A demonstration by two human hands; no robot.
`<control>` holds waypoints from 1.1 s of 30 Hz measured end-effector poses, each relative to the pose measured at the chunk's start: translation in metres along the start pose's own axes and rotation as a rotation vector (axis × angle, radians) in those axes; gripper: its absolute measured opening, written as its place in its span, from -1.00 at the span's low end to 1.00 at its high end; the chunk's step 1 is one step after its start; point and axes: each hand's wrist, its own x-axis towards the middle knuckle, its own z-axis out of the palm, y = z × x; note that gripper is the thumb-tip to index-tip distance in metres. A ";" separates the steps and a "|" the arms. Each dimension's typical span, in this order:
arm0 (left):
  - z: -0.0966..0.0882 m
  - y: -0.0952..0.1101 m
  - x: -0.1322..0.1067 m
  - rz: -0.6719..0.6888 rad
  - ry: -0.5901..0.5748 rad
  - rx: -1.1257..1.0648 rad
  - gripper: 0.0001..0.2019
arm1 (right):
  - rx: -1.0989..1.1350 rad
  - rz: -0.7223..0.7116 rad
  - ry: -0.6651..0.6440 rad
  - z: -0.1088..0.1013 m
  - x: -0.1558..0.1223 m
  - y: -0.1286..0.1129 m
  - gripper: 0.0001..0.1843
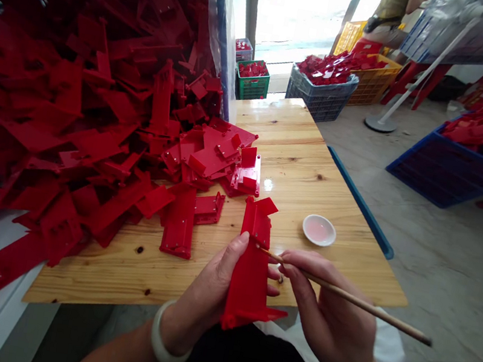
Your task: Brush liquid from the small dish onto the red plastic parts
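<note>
My left hand point(214, 281) grips a long red plastic part point(248, 280) with raised flaps, holding it tilted over the table's front edge. Between the thumb and fingers of my right hand point(330, 317) is a thin wooden-handled brush point(351, 297). Its tip touches the red part near a small flap. A little white dish point(318, 230) with pale pinkish contents sits on the table beyond my right hand. Several loose red parts point(180, 223) lie on the wood to the left, at the foot of a large heap.
The heap of red parts point(95, 121) spills from a tipped, plastic-lined crate onto the wooden table point(292, 164). On the floor stand a green crate point(252, 88), a grey-blue crate point(321, 100) and a dark blue crate point(449, 168), all filled with red parts. Another person point(394, 9) sits at the back.
</note>
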 end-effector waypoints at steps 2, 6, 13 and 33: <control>-0.001 0.001 0.000 -0.012 -0.008 -0.009 -0.33 | -0.003 0.002 0.004 -0.002 -0.001 0.001 -0.73; -0.002 0.005 -0.003 -0.098 -0.066 -0.028 -0.28 | 0.037 0.055 0.052 -0.004 -0.002 0.003 -0.73; 0.001 0.009 -0.013 -0.095 -0.074 -0.006 -0.30 | 0.118 0.151 0.081 -0.002 0.005 0.003 -0.78; -0.002 0.008 0.002 -0.198 -0.049 -0.099 -0.24 | 0.108 0.190 0.089 0.000 -0.003 0.008 -0.84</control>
